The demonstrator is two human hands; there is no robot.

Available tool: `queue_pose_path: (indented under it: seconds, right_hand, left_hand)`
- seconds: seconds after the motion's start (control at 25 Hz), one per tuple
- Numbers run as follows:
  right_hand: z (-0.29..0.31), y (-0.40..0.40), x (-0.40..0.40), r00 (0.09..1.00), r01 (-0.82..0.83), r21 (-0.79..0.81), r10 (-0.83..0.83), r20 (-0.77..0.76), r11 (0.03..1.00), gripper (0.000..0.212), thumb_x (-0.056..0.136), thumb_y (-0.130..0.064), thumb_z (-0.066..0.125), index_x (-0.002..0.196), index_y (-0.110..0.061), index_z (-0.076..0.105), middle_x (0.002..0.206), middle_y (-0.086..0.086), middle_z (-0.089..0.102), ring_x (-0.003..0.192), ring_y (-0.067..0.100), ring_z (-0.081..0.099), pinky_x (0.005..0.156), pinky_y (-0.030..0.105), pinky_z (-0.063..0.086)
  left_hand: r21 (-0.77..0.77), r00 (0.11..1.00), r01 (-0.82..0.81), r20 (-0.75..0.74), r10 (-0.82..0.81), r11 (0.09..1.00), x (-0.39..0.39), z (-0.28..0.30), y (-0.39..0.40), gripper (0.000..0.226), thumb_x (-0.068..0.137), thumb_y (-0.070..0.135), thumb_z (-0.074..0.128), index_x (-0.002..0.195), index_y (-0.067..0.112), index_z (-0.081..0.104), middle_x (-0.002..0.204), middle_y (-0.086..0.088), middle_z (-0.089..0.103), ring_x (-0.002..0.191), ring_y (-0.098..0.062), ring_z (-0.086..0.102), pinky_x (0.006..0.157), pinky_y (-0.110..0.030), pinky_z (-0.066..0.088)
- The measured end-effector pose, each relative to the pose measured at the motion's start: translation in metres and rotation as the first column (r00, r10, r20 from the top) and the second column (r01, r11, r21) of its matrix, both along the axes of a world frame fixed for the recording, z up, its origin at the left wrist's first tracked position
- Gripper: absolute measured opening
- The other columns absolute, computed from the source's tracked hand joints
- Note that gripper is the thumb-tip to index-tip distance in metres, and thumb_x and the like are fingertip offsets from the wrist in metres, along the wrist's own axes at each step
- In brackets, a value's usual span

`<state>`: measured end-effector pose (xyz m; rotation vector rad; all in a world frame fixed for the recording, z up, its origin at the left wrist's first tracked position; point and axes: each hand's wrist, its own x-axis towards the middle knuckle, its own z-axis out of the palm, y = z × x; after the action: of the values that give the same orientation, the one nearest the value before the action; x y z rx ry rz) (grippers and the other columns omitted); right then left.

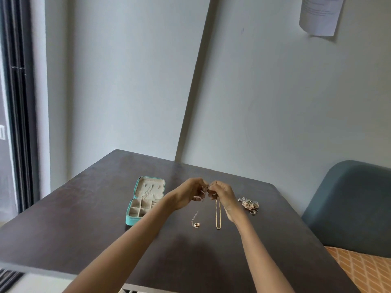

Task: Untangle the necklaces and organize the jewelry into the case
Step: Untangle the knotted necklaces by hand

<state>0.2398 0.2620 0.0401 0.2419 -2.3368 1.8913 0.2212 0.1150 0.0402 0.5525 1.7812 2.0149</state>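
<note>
- Nearest to you, your two forearms reach forward over the dark tabletop (63, 229) and meet above its middle.
- Below your hands, a thin silver necklace with a small round pendant (196, 224) hangs down, and the pendant lies on the tabletop.
- Just to the right of it, a gold chain (218, 216) hangs in a long narrow loop; its lower end touches the tabletop.
- Your left hand (188, 194) has its fingers curled and pinches the top of the silver necklace.
- Your right hand (222, 194) is also curled, and its fingers pinch the top of the gold chain. The two hands touch at the fingertips.
- To the left of your hands, the teal jewelry case (132, 219) lies open on the tabletop. It has small beige compartments, and a thin chain lies inside it.
- To the right of your right hand, a small pile of rings and earrings (249, 204) sits on the tabletop.
- Farther right, a grey-blue chair (349, 204) stands beside the tabletop.
</note>
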Motion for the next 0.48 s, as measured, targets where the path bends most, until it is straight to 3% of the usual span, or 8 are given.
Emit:
queue_pose_path:
  seconds: [0.24,0.48]
  right_hand:
    - [-0.011,-0.01,-0.005,0.987,0.158,-0.254,-0.162,0.007,0.954,0.026,0.085,0.001,0.048,0.062,-0.008,0.056,0.051,-0.003,0.054,0.051,0.01,0.046,0.053,0.023,0.038]
    - [-0.023,-0.005,-0.004,1.0,0.017,-0.293,-0.013,0.015,0.956,0.028,0.09,0.002,0.043,0.066,-0.009,0.053,0.059,0.001,0.051,0.056,0.012,0.043,0.055,0.021,0.04]
  left_hand:
    - [-0.178,0.995,-0.025,-0.102,0.007,0.984,-0.008,-0.01,0.0,0.011,0.075,0.026,0.048,0.067,0.024,0.056,0.07,0.005,0.049,0.06,-0.011,0.048,0.068,-0.027,0.033]
    - [-0.054,1.0,-0.006,0.002,0.006,0.999,-0.01,-0.012,-0.002,0.012,0.074,0.028,0.052,0.068,0.02,0.057,0.071,0.004,0.053,0.062,-0.013,0.051,0.069,-0.027,0.034]
